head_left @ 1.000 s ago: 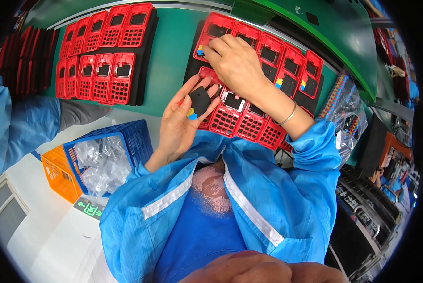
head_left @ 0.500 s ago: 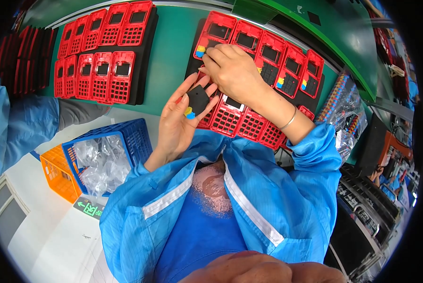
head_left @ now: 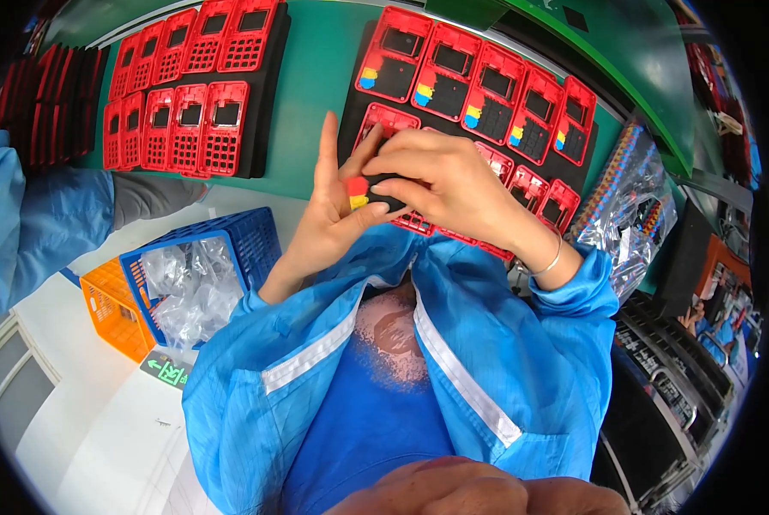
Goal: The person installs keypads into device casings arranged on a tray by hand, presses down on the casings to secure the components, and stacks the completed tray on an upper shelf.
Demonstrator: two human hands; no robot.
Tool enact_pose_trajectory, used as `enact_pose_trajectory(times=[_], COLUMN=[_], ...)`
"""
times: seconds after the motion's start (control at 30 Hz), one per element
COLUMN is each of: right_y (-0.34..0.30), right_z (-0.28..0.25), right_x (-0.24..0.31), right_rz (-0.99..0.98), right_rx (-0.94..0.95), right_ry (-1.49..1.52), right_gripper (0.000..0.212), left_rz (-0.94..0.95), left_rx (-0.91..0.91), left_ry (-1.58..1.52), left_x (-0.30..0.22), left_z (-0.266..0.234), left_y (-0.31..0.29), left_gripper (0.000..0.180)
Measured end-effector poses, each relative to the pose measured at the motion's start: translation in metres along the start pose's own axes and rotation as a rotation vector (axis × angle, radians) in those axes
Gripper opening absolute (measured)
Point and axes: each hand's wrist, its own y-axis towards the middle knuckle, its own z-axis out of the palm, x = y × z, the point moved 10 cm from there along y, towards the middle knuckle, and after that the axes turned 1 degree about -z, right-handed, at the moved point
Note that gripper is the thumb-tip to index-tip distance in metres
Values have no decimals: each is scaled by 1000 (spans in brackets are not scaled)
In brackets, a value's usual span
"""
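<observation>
Left hand [head_left: 326, 225] and right hand [head_left: 453, 182] pinch a black keypad [head_left: 388, 201] over the green table [head_left: 305, 94].
Beside the table: blue crate [head_left: 262, 242], pale floor [head_left: 114, 433].

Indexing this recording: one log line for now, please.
left hand: holding black pad | right hand: touching same pad | red cases: in rows

Left grip [head_left: 333, 210]: index finger [head_left: 327, 146] stood straight, thumb [head_left: 363, 221] angled rightward | Right grip [head_left: 444, 176]: fingers [head_left: 406, 163] curled near left thumb | Right wrist [head_left: 545, 251] trailed lower right of its grip
</observation>
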Motion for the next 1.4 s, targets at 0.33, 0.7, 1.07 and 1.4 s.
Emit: enact_pose_trajectory(times=[0.33,0.7,1.07,1.4], right_y=[-46,-82,-369,-373], right_z=[8,-13,-251,-276], right_x=[-3,14,-72,-141], right_rz=[153,30,849,813], right_rx=[-380,-594,-832,-577], right_ry=[-137,-470,-1058,-1166], right_gripper=[21,27,22,40], left_rz=[776,656,597,593], left_rx=[-102,201,304,392], left_ry=[1326,1736,1871,1874], left_x=[-33,21,26,33], left_z=[-28,-26,-4,0], left_y=[-48,-33,-18,-21], left_gripper=[65,65,61,61])
